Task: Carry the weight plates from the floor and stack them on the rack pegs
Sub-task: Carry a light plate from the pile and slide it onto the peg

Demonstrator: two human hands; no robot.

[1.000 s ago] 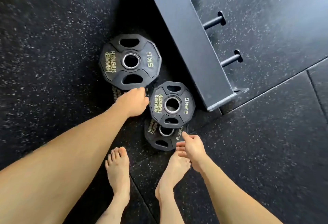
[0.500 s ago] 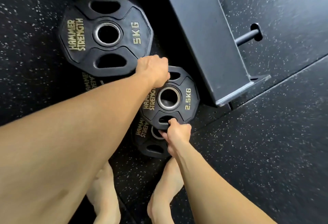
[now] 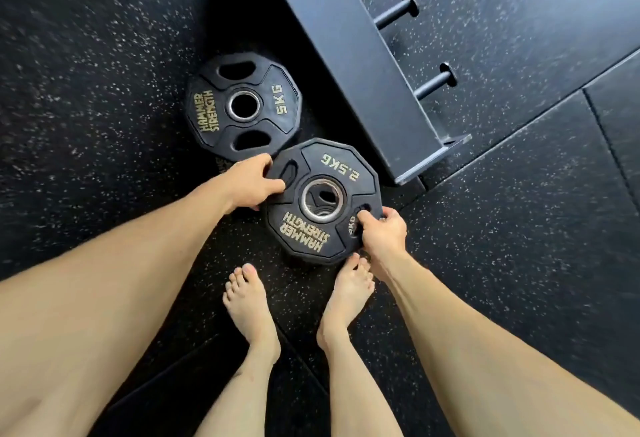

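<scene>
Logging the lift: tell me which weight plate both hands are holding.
The 2.5KG plate, gripped by left hand and right hand. The larger 5KG plate lies untouched on the floor.

Black 2.5KG plate (image 3: 323, 201) gripped at both edges — 5KG plate (image 3: 243, 106) flat on floor beside rack pegs (image 3: 394, 14).

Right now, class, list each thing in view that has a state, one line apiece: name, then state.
2.5 kg plate: held at both sides.
Left hand: grips its left handle slot.
Right hand: grips its right slot.
5 kg plate: flat on floor, untouched.
Rack pegs: bare.
</scene>
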